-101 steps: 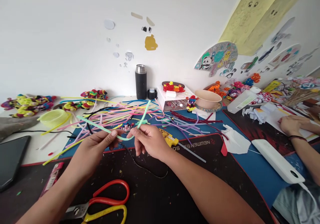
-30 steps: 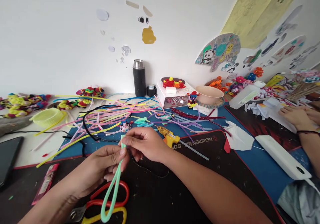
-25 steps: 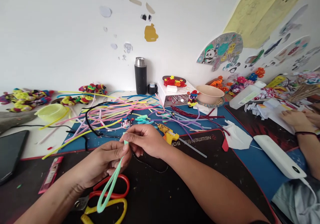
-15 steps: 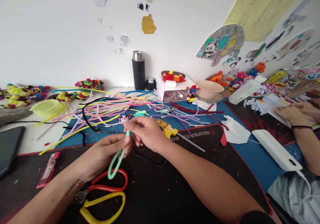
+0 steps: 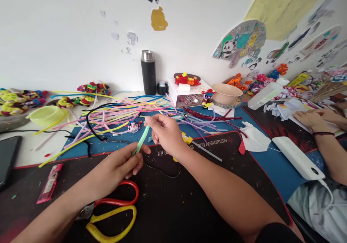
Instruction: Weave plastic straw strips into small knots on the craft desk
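Both my hands hold one folded mint-green pipe cleaner [image 5: 141,140] above a black desk mat [image 5: 168,214]. My right hand [image 5: 166,134] pinches its upper end between thumb and fingers. My left hand [image 5: 119,167] is closed round its lower end, which is hidden in the fingers. The doubled stem runs straight and slanted between the two hands. Behind them lies a loose heap of coloured pipe cleaners [image 5: 121,114] on a blue mat.
Red and yellow scissors [image 5: 114,214] lie just below my left hand. A yellow glue gun [image 5: 187,140] peeks out beside my right wrist. A black flask [image 5: 148,73], a bowl [image 5: 226,93], a white power strip [image 5: 296,160] and another person's hands [image 5: 311,120] are further off.
The pipe cleaner, first spread wide between my hands, got folded into a hanging loop. Now my right hand has risen and the loop is drawn up straight into my left hand.
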Demonstrator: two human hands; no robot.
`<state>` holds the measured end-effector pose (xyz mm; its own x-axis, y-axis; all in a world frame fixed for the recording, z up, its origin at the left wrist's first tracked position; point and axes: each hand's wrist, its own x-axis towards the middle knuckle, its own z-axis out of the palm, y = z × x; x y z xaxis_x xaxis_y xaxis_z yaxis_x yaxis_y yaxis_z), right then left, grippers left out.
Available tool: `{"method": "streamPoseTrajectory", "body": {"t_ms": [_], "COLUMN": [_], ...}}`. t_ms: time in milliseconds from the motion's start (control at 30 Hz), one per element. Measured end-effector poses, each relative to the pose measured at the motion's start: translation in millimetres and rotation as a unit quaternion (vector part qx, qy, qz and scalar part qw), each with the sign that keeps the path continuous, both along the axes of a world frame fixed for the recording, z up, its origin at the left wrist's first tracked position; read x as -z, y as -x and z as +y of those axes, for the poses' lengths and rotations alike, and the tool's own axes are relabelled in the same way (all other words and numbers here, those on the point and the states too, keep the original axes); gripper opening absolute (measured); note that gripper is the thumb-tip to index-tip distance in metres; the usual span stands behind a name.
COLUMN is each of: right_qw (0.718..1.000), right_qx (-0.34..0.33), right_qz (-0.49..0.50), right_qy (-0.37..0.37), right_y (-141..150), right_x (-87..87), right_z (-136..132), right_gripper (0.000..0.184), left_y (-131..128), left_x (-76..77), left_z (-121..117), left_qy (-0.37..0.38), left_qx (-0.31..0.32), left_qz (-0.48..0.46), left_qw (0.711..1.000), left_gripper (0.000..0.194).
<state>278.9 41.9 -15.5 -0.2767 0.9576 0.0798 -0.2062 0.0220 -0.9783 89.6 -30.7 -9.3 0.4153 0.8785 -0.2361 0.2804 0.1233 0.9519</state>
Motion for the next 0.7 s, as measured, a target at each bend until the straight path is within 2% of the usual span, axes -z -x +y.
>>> {"method": "streamPoseTrajectory", "body": {"t_ms": [133,200,300,400,500,600,700], "right_qw": [1.000,1.000,0.999,0.999,0.998,0.998,0.997], "right_qx": [0.000,0.008,0.029,0.050,0.059,0.061,0.067], "right_qz": [-0.015,-0.024,-0.021,0.001,0.015,0.017,0.024], "right_qy": [-0.008,-0.014,-0.018,-0.017,-0.015,-0.017,-0.025], "right_y": [0,-2,-5,-8,-8,-8,-9], "right_x": [-2.4,-4.1,-5.2,-3.4,-1.3,-1.0,-1.8], "right_z": [-2,0,5,10,13,13,13], "right_gripper": [0.051,0.052,0.053,0.053,0.053,0.053,0.053], "left_y": [3,2,-1,-1,1,2,1], "left_x": [5.1,2.3,-2.7,-4.9,-7.1,-10.6,-12.0], "left_z": [-5,-5,-2,2,5,5,6], "left_qy": [0.032,0.064,0.104,0.154,0.218,0.271,0.298], "left_qx": [0.008,0.001,-0.043,-0.085,-0.095,-0.108,-0.132], "left_qz": [0.001,-0.037,-0.123,-0.218,-0.290,-0.323,-0.329], "left_qw": [0.999,0.997,0.986,0.960,0.927,0.900,0.887], "left_gripper": [0.053,0.054,0.049,0.044,0.036,0.027,0.023]}}
